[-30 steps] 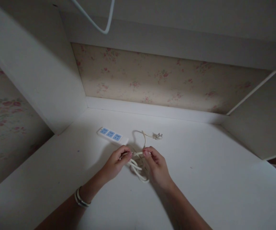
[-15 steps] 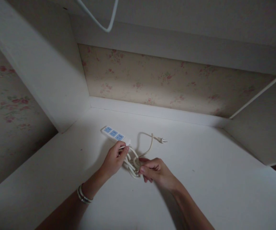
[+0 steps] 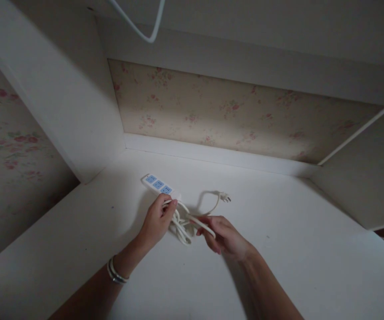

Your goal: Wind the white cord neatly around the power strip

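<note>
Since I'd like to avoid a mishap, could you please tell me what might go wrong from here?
The white cord is bunched in overlapping loops, so pulling one could tighten a tangle. The power strip sits just beyond the left hand, so a tug might drag it. The plug is unheld beyond the right hand, so it could snag in the loops.

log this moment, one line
left hand: holding cord | right hand: touching cord | power strip: beyond left hand | plug: right of power strip

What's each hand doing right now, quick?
Left hand: closed, holding the white cord.
Right hand: partly curled at the cord; can't tell whether its grip is closed.
</note>
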Motion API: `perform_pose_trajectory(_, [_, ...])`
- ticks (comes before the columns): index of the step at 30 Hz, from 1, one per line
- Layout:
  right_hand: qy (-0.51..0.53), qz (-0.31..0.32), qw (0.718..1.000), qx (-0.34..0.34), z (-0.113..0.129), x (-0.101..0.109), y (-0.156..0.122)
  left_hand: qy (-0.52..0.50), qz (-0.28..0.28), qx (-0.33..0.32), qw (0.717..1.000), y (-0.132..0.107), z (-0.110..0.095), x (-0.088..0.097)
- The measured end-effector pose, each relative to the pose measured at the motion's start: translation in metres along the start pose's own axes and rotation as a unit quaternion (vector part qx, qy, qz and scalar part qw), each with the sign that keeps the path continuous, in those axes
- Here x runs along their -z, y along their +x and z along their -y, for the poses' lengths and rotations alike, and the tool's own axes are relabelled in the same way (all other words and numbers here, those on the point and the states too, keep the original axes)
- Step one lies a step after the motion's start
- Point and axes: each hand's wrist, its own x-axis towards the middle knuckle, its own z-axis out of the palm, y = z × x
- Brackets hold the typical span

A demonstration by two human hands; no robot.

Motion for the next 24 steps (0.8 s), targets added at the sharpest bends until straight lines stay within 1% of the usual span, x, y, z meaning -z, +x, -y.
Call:
perform_pose_trajectory(1, [-0.017,0.011,1.0,-0.009,0.001,-0.001,0.0,-0.003,0.006,-0.004,1.0,-0.001,-0.001,0.0])
perform_pose_trajectory(3, [-0.035,0.056,0.997,-0.033,0.003,-0.001,-0.002,-0.007,0.013,-0.007,1.0,-0.001,-0.002,-0.001])
perform_pose_trajectory(5, [-0.008,0.097,0.995,-0.037,0.004,-0.001,-0.004,-0.006,0.01,-0.004,1.0,-0.001,-0.001,-0.001])
perform_pose_trajectory(8, [0.049,0.111,0.993,0.01,0.003,0.001,-0.008,-0.002,0.005,0.007,1.0,0.001,0.0,-0.001])
perform_pose_trajectory(12, [0.091,0.151,0.982,0.072,0.0,0.003,-0.013,0.002,0.003,0.02,1.0,0.003,0.004,-0.001])
perform_pose_trajectory(14, [0.129,0.138,0.976,0.111,0.001,0.003,-0.014,0.012,-0.012,0.017,1.0,0.004,0.005,0.0])
perform_pose_trajectory(18, [0.196,0.038,0.967,0.159,0.01,0.009,-0.012,0.033,-0.045,0.008,0.998,0.006,0.007,0.002])
perform_pose_trajectory(20, [0.196,-0.008,0.968,0.156,0.012,0.015,-0.013,0.041,-0.049,0.008,0.998,0.006,0.008,0.003])
perform_pose_trajectory(21, [0.183,-0.02,0.972,0.146,0.011,0.018,-0.014,0.043,-0.05,0.01,0.998,0.006,0.009,0.003])
perform_pose_trajectory(24, [0.127,-0.017,0.986,0.107,0.006,0.026,-0.019,0.041,-0.049,0.01,0.998,0.007,0.009,0.003])
